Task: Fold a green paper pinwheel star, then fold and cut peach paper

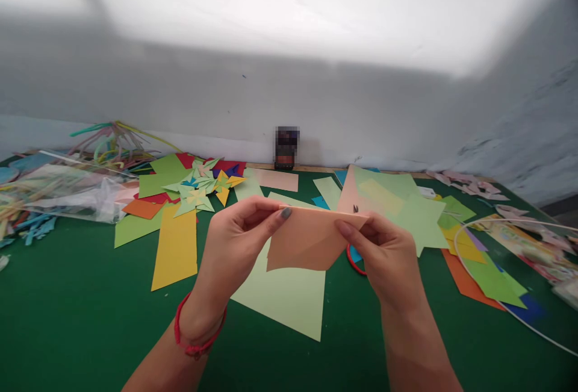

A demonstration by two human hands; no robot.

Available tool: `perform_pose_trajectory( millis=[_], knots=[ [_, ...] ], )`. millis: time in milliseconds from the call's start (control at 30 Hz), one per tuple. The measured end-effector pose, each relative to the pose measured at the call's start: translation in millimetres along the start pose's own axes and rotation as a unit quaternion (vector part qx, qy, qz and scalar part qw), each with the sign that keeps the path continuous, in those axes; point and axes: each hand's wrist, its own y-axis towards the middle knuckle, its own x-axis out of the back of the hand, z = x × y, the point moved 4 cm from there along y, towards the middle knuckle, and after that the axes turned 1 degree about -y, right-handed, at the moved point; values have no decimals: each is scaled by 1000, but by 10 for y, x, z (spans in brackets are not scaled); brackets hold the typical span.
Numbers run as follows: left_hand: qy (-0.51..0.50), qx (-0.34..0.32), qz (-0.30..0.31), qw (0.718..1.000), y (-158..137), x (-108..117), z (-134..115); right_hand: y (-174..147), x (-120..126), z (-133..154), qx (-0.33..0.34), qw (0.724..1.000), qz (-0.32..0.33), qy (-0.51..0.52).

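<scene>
A folded sheet of peach paper point(307, 238) is held up in front of me, its fold along the top edge. My left hand point(246, 232) pinches its top left corner between thumb and fingers. At the top right corner, my right hand point(383, 244) grips the paper the same way. Below it a pale green sheet point(289, 301) lies on the green table point(112, 332). Scissors with a red handle point(356, 262) are partly hidden behind the paper and my right hand; only the blade tips and part of the loop show.
Folded paper stars point(198, 187) and a yellow sheet point(176, 247) lie to the left, near a clear plastic bag point(99, 199) and colourful pipe cleaners point(112, 142). A dark upright object point(285, 160) stands by the wall. More coloured sheets point(492, 277) and a white cable point(456, 241) are at right.
</scene>
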Motion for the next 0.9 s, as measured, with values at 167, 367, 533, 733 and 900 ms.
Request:
perform_pose_trajectory(
  millis=[167,367,533,733,900],
  knots=[
    [19,-4,-8,1000,-2,1,-22,1,-2,-8,1,1000,-6,1],
    [15,-8,-7,1000,-10,-9,-28,-14,-1,1,-2,1000,-13,-1],
    [16,-17,-19,1000,-16,-12,-39,-12,2,7,3,1000,-9,-12],
    [0,-16,-22,1000,-15,-28,-62,-24,-7,18,-2,1000,-12,-9],
    [7,-14,-32,999,-12,-23,-50,-26,2,18,3,1000,-5,-18]
  ],
)
